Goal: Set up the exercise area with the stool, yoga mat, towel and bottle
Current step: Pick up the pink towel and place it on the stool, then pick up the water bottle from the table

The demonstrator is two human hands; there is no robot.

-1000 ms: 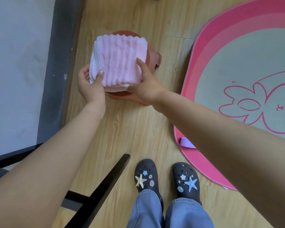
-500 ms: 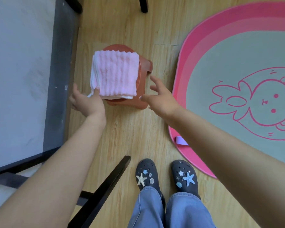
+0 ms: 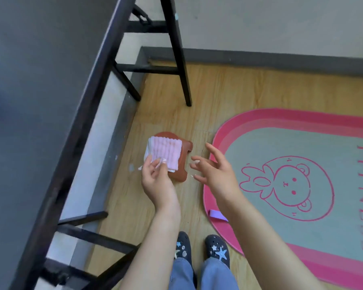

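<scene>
A folded pink towel [image 3: 164,153] lies on a low reddish-brown stool [image 3: 183,164] on the wooden floor. My left hand [image 3: 155,178] is at the towel's near-left corner, fingers loosely apart, fingertips overlapping its edge. My right hand [image 3: 213,170] hovers to the right of the stool, empty, fingers spread. The yoga mat [image 3: 224,130], pink-rimmed with a grey-green middle and a bear drawing, lies flat to the right. No bottle is in view.
A dark table [image 3: 40,101] with black legs [image 3: 181,65] and crossbars fills the left side and stands just behind the stool. A wall with grey skirting [image 3: 260,58] runs along the back. A purple strap [image 3: 217,214] sticks out from the mat's edge. My feet [image 3: 201,249] stand near the bottom.
Both hands held the towel over the stool; it now rests there. My right hand let go and drew right, and my left hand's grip loosened. The view has pulled back and up.
</scene>
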